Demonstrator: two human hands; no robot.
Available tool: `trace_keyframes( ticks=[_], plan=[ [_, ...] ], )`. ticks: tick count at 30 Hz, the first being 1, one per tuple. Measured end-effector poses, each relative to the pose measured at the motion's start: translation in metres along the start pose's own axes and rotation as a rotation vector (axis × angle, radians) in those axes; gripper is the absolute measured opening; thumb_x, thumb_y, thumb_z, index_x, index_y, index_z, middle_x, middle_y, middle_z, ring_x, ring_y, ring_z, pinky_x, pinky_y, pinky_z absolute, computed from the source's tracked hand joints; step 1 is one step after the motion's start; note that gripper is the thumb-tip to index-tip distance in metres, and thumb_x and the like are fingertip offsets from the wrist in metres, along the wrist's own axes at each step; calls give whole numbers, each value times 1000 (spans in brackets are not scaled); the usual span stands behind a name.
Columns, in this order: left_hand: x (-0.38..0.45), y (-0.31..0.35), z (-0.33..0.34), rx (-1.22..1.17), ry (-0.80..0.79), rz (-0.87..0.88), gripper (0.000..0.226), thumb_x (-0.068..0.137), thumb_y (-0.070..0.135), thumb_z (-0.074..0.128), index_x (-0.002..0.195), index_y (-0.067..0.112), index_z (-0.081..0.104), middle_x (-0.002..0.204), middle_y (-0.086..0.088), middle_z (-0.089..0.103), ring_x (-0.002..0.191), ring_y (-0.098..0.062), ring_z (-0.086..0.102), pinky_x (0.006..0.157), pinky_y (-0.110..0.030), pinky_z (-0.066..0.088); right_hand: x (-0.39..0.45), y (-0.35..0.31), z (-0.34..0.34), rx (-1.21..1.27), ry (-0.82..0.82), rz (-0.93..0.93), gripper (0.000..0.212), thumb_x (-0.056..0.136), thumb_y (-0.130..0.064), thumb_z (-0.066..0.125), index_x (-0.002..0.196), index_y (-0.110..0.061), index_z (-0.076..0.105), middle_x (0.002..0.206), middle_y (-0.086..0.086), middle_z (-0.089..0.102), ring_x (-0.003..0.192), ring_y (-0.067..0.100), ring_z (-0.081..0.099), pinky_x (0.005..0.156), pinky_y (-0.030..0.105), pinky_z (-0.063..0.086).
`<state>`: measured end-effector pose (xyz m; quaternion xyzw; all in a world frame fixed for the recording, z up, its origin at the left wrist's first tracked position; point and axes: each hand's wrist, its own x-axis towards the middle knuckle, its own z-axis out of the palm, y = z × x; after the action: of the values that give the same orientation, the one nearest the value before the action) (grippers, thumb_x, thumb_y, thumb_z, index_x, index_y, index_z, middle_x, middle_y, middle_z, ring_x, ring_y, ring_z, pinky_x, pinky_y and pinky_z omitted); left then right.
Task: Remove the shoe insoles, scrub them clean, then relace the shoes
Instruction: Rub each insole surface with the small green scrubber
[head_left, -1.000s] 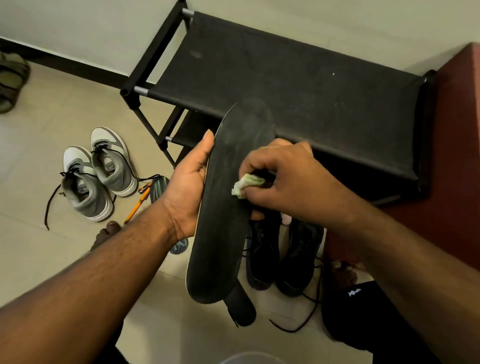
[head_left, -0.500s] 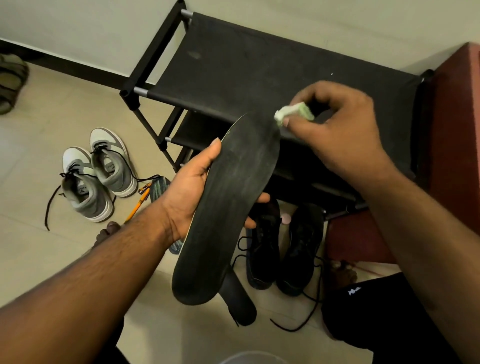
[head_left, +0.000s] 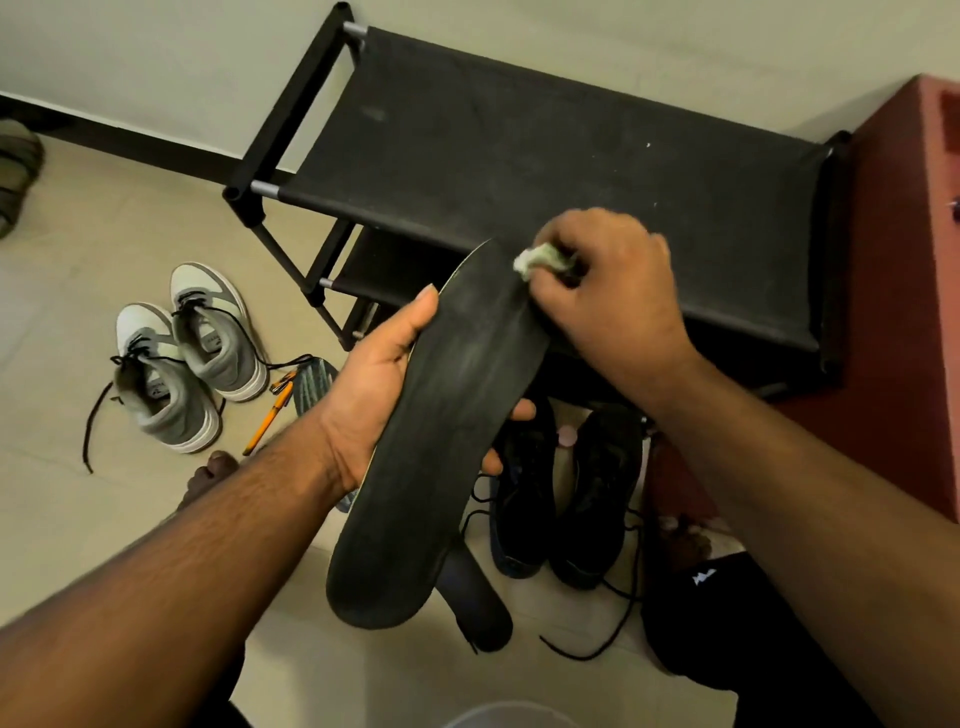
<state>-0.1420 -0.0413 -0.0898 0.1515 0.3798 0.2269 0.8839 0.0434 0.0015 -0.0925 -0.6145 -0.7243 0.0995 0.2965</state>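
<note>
My left hand grips a long black insole by its middle, thumb along the left edge and fingertips showing past the right edge. My right hand pinches a small white-green scrub pad and presses it on the insole's toe end, at its right edge. A second black insole lies on the floor under the held one. Two black shoes with loose black laces stand on the floor just beyond it.
A black fabric shoe rack stands against the wall ahead. A pair of grey-white sneakers sits left on the tiled floor, beside an orange tool and a striped brush. A red-brown cabinet is at the right.
My right hand lifted the pad from the insole's middle up past the toe, then came back down onto the toe end. The insole tilted slightly to the right in my left hand.
</note>
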Motion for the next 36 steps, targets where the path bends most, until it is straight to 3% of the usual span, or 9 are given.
trace_keyframes(
  ticks=[2,6,12,14,18,22,28,31,36],
  plan=[
    [-2,1,0,6,-1,-2,74,84,65,36,129,12,59,98,-23,70,66,-33,70,55,-43,58,12,13,-7,74,132,128,10,79,-27,62,85,-20,66,86,-4,67,84,20,62,78,46,49],
    [-4,4,-1,0,35,43,76,86,64,35,135,10,54,104,-24,69,65,-33,71,55,-43,58,18,10,-18,267,217,200,12,79,-24,70,82,-12,67,80,-6,66,74,11,61,72,37,51],
    [-1,4,-5,-14,47,97,69,92,65,31,127,13,61,99,-18,71,72,-32,71,60,-48,58,-16,-28,-10,240,-351,-139,4,75,-28,66,76,-25,65,76,-13,65,78,6,60,81,44,49],
    [0,4,-5,-15,34,83,68,91,65,32,122,12,62,92,-17,71,68,-32,70,59,-48,58,-19,-28,-4,182,-409,-191,3,74,-31,62,76,-29,61,78,-15,64,80,4,57,87,48,46],
    [0,2,-1,1,12,25,76,89,66,33,135,9,56,101,-24,69,66,-35,71,53,-45,59,-2,-9,-3,96,-212,-35,12,74,-36,59,81,-27,64,83,-10,66,86,18,62,83,50,48],
    [-1,2,-1,10,23,44,76,85,64,36,135,10,55,103,-25,70,66,-33,71,54,-42,59,14,9,-19,73,1,61,8,77,-27,65,80,-20,67,80,-7,67,77,14,62,75,44,51],
    [1,3,-4,7,-9,49,70,86,66,34,116,10,63,85,-18,71,61,-33,69,53,-44,58,-18,-30,-14,154,-529,-283,3,77,-27,67,78,-25,65,76,-12,64,77,2,58,77,27,44],
    [0,1,-3,31,-46,-10,76,84,69,34,127,11,58,95,-20,69,65,-34,71,55,-44,58,-13,-24,-9,162,-380,-211,7,74,-29,64,77,-23,66,75,-11,66,76,8,61,75,37,50],
    [2,-2,-6,43,-87,-48,84,86,74,27,135,11,53,101,-22,71,71,-32,73,59,-44,60,13,6,-19,155,28,103,9,80,-27,70,81,-19,68,78,-11,65,74,7,61,72,37,52]
  ],
)
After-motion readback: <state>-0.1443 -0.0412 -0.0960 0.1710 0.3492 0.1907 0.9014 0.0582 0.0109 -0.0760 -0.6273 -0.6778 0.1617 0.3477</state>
